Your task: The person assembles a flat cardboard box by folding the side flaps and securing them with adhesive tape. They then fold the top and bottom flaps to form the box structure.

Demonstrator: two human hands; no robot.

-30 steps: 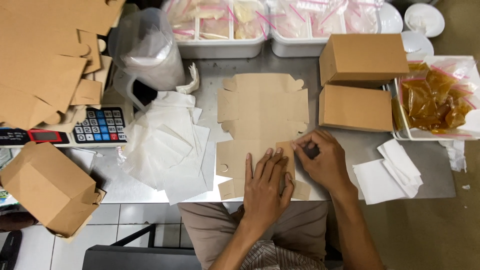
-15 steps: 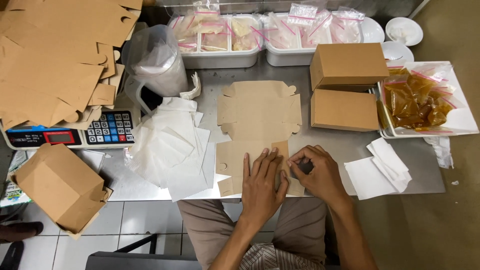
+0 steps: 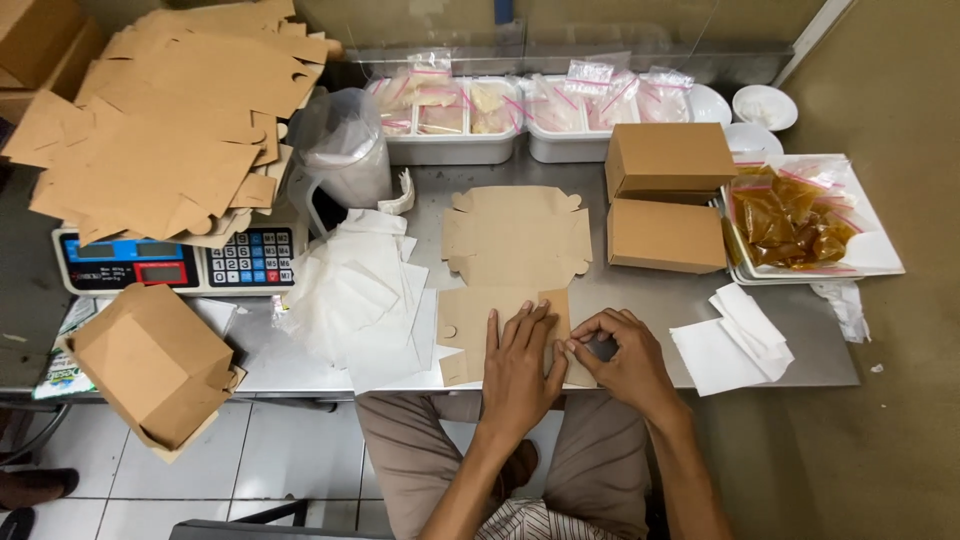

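Left hand [image 3: 520, 365] flat, fingers spread, pressing down on near panel of flat brown box blank [image 3: 515, 250] on steel table [image 3: 640, 300]. Right hand [image 3: 620, 355] curled, fingertips pinching blank's near right flap at its edge. Blank unfolded, extending away from both hands. Left of left hand: pile of white paper sheets [image 3: 355, 290], then digital scale [image 3: 175, 262]. Beyond right hand: two folded brown boxes [image 3: 668, 195]. Just right of right hand: folded white papers [image 3: 735, 340].

It looked like a food shop's packing station: steel tabletop [image 3: 640, 300], weighing scale [image 3: 180, 260], takeaway boxes [image 3: 668, 160], bagged sauces [image 3: 790, 220].
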